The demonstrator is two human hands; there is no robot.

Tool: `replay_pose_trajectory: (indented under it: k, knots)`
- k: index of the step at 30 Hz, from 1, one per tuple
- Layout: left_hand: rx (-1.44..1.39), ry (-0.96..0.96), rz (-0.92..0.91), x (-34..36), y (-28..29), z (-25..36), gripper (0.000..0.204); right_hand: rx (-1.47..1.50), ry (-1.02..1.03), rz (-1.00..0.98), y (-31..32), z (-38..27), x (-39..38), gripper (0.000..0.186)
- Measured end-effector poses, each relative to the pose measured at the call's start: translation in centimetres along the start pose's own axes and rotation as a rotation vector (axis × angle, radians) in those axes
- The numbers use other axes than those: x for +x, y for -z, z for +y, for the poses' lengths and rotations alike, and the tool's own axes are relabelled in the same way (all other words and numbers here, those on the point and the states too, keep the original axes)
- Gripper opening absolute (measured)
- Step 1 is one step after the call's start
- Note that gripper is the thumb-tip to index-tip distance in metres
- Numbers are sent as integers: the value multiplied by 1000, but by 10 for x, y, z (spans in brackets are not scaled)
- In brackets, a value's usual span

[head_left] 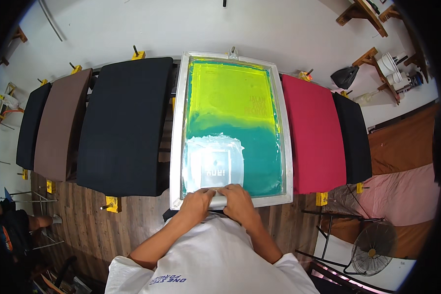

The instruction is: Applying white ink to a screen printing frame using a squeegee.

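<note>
A screen-printing frame (286,147) with a silver rim lies in the middle. Its mesh is yellow-green at the far part and teal nearer me. White ink (236,153) coats a patch at the near left of the mesh, around a pale rectangular design. At the near end of the frame, my left hand (196,205) and my right hand (236,202) are closed side by side on a squeegee (219,200). Its grip shows between them, and its lower edge is mostly hidden by my fingers.
Left of the frame, black fabric (127,122) and brown fabric (61,127) cover boards; red fabric (314,134) and another black piece (353,139) are to the right. Yellow clamps (113,204) jut from the board ends. A fan (373,250) stands at the lower right.
</note>
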State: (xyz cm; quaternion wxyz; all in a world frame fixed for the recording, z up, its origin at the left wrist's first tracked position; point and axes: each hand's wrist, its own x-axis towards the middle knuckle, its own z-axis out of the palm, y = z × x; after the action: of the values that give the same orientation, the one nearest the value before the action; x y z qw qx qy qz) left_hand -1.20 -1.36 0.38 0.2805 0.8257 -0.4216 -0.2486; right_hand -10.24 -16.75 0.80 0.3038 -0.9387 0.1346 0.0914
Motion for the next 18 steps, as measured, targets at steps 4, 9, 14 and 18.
replay_pose_trajectory:
  k: [4, 9, 14, 18]
  knots:
    - [9, 77, -146, 32, 28, -4, 32, -46, 34, -163, 25, 7, 38, 40]
    - [0, 7, 122, 68, 25, -25, 44, -188, 34, 46, 31, 6, 79, 44]
    - [206, -87, 243, 28, -21, -29, 57, -130, 54, 107, -8, 14, 34, 62]
    - [119, -45, 97, -16, -27, -11, 59, -75, 43, 48, -10, 2, -10, 64]
